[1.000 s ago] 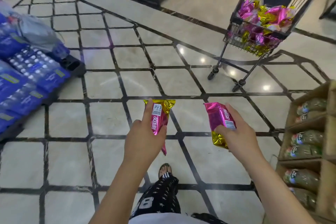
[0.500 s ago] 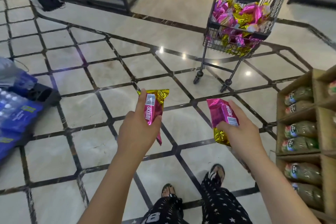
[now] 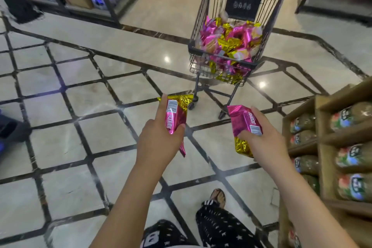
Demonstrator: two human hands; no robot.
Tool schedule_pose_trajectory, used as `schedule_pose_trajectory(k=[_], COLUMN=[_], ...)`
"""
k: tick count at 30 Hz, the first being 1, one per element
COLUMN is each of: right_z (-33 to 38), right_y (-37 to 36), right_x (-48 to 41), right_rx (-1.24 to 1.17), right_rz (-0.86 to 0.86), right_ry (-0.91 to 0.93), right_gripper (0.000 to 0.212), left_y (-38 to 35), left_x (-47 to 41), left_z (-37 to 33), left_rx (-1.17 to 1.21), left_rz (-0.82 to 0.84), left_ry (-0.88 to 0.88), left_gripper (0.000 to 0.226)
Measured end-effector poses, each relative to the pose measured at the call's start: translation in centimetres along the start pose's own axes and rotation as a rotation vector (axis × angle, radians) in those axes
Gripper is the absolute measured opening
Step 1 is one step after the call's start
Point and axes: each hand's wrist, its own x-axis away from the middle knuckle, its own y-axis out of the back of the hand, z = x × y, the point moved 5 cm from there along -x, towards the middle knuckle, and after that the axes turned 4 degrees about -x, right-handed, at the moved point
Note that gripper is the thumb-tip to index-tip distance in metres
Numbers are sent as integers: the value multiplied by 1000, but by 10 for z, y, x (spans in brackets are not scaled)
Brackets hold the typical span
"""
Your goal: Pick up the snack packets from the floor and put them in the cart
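Pink-gold snack packet [image 3: 174,120] pinched in left grip [image 3: 159,143], second packet [image 3: 244,126] clutched in right grip [image 3: 263,144], cart [image 3: 201,51] at twelve o'clock

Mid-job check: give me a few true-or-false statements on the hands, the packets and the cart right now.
1. The left hand grips a pink-and-gold packet. True.
2. The right hand is empty. False: it grips a second packet.
3. The cart is empty. False: a pile of packets lies in it.
4. The cart stands ahead of both hands, untouched by them. True.
5. The wooden rack stands on the person's left. False: it is on the right.
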Motion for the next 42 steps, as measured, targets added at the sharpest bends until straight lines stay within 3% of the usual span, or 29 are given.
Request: schedule_pose_trajectory(k=[8, 27, 42], right_z=[8, 132, 133], right_y=[47, -7, 41], right_x=[-77, -294, -424], right_rx=[-66, -137, -159], right_rz=[-47, -135, -154], right_ry=[-20, -83, -164], right_gripper=[66, 64, 66], left_y=[-32, -12, -67], left_x=[-61, -352, -471], left_z=[-60, -99, -190], left_rx=[-47, -42, -41], left_rz=[29, 94, 132], left_ry=[-32, -189, -239], left_gripper=[83, 90, 93])
